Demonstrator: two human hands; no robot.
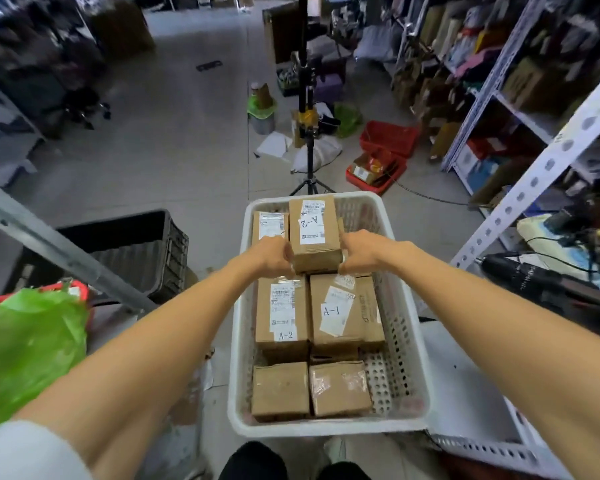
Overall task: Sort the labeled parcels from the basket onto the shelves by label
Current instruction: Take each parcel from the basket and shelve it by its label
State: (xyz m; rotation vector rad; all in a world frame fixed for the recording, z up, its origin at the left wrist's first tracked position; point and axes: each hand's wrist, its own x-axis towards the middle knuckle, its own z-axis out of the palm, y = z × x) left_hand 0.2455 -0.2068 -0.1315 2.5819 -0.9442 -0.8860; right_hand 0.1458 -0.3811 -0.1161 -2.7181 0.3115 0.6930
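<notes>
Head view, looking down over two bare outstretched arms into a white plastic basket (403, 327) with perforated walls, set directly in front of the person. Open grey floor (187, 133) stretches ahead and to the left. A black tripod stand (307, 140) rises just beyond the basket's far rim, with red trays (390, 137) on the floor to its right. Metal shelves (534, 176) crowded with goods line the right side, one slotted upright close to the right arm. A black crate (149, 247) sits near the basket's left wall, and a green plastic bag (28, 341) lies at the lower left.

The basket holds brown cardboard parcels packed tightly together. In the middle row, a left parcel (282, 315) is marked A-2 and a right parcel (340, 315) is marked A-1. Two front parcels (280, 389) show plain taped tops. A back parcel (269, 226) carries a shipping label.

The top parcel (314, 237) sits higher than the rest, towards the far end of the basket, its white label marked A-2 and turned upside down to the viewer. It is unclear whether it rests on anything beneath.

The left hand (272, 256) grips its left side and the right hand (361, 252) grips its right side, both at the near end, fingers pressed to the cardboard.
</notes>
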